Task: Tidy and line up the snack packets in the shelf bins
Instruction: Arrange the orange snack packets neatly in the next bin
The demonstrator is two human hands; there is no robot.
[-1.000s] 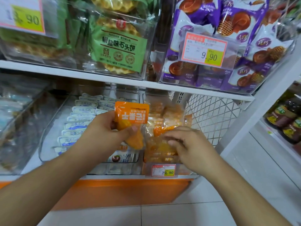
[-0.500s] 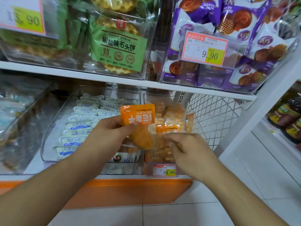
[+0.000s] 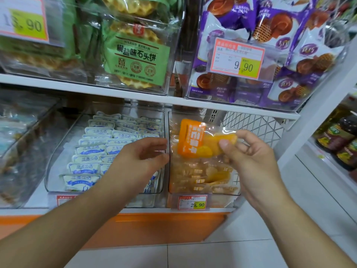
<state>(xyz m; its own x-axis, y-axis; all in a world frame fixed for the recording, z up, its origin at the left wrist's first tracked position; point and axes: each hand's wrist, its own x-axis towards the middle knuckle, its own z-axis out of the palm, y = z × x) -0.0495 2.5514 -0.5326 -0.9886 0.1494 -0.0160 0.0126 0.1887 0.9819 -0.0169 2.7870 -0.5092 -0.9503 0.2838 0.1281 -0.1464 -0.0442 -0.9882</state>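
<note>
An orange snack packet (image 3: 191, 140) with a clear end lies sideways above the right-hand clear bin (image 3: 202, 192) on the lower shelf. My right hand (image 3: 249, 159) pinches its clear end between thumb and fingers. Inside that bin lie several more orange packets (image 3: 202, 175), loosely piled. My left hand (image 3: 143, 159) hovers just left of the packet, in front of the neighbouring bin, fingers apart and holding nothing. That left bin (image 3: 63, 144) holds rows of white and blue packets (image 3: 90, 151), lined up front to back.
The upper shelf carries a bin of green waffle-biscuit packs (image 3: 135, 55) and a bin of purple pastry packs (image 3: 289, 55). A white wire mesh panel (image 3: 257, 126) closes the shelf's right end. Price tags (image 3: 192, 203) hang on the bin fronts. Jars (image 3: 340, 140) stand on a shelf at far right.
The orange packet passed from my left hand to my right hand and turned sideways. My left hand let go and drew back to the left. My right hand rose from the bin.
</note>
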